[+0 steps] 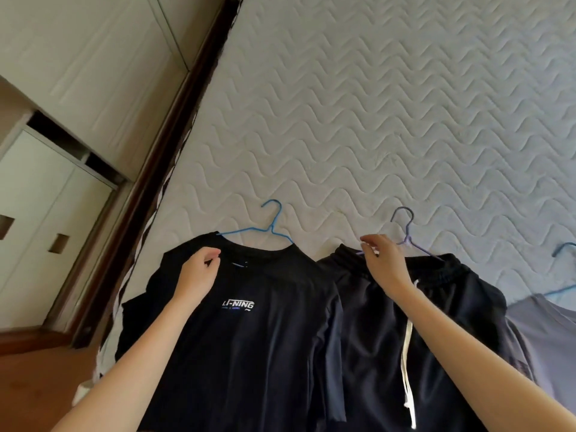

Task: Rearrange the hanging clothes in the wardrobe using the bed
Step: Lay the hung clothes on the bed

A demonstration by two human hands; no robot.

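A black T-shirt (249, 338) with a white chest logo lies flat on the white quilted bed (374, 104), on a blue hanger (268, 227). My left hand (199, 275) pinches the shirt near its collar. Right of it lie dark shorts (389, 332) with a white drawstring, on a purple hanger (408, 235). My right hand (381, 263) hovers over the shorts' waistband by the purple hanger's arm; whether the fingers grip it I cannot tell. A grey garment (548, 338) on another blue hanger (565, 251) lies at the right edge.
The dark wooden bed frame (174, 129) runs diagonally along the bed's left side. Beyond it stand white wardrobe doors (56, 194) with recessed handles. Brown wooden floor (40, 385) shows at lower left.
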